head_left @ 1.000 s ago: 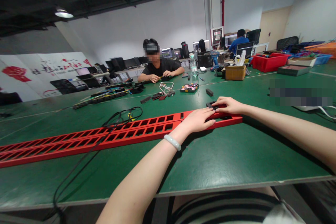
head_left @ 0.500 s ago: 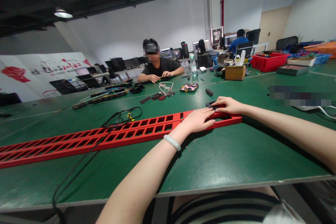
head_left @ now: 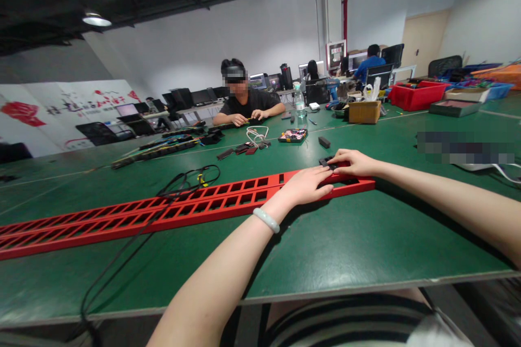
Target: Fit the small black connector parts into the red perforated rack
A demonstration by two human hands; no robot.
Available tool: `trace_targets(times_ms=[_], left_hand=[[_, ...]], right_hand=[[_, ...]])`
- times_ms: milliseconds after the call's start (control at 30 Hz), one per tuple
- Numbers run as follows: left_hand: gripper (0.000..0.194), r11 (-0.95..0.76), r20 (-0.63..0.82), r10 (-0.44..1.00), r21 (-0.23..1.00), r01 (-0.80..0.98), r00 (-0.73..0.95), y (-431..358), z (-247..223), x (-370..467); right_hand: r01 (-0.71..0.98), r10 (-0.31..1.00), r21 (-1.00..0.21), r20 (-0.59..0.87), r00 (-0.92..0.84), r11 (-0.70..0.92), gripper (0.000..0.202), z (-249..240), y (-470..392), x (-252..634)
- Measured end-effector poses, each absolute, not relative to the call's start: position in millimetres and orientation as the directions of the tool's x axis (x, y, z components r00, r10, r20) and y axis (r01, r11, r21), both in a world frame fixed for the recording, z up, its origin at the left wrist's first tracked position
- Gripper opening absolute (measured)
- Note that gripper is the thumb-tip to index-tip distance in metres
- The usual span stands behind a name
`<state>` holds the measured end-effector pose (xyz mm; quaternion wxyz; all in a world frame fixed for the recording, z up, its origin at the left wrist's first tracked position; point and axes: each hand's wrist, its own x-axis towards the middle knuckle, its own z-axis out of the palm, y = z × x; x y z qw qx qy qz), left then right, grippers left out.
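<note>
A long red slotted frame (head_left: 228, 203) lies across the green table, its right end under my hands. My left hand (head_left: 307, 187), with a pale bangle at the wrist, rests flat over the frame with fingers stretched out and thumb apart. Its fingertips reach a small black part (head_left: 324, 162) at the frame's far edge. From the right, my right hand (head_left: 353, 164) bends its fingers and thumb onto the same black part. Both hands partly hide this part, so its full shape does not show.
A black cable (head_left: 146, 233) crosses the frame and hangs over the near edge. Beyond my hands lie a black block (head_left: 324, 142), a tray of small parts (head_left: 293, 135) and a bottle (head_left: 299, 102). A co-worker (head_left: 246, 103) sits opposite. A red bin (head_left: 417, 96) stands back right.
My hands, the frame and the black part stay almost unmoved. Across the table, the co-worker's hands have shifted slightly.
</note>
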<state>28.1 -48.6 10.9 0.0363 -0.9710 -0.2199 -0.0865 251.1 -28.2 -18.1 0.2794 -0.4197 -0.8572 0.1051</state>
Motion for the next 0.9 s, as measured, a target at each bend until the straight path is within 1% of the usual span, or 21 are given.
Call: trace_targets(times_ms=[233,500,700,900], left_hand=[[0.047,-0.900,0.190,0.422,-0.027,0.435,0.886,-49.4,11.0,28.1],[0.047,-0.906,0.195,0.404,-0.047,0.420,0.894,-48.0,10.6,27.8],[0.047,-0.903,0.202,0.407,-0.056,0.425,0.891,-46.7,8.8,27.7],[0.047,-0.899,0.196,0.416,-0.060,0.434,0.888,-47.3,9.1,28.0]], right_hand=[[0.653,0.779,-0.428,0.392,-0.489,0.625,0.038,-17.1,-27.2,252.5],[0.651,0.774,-0.423,0.408,-0.484,0.630,0.036,-17.4,-29.0,251.9],[0.614,0.742,-0.419,0.438,-0.508,0.668,0.031,-19.2,-27.7,251.7],[0.614,0.741,-0.419,0.443,-0.505,0.669,0.029,-20.9,-25.2,252.1]])
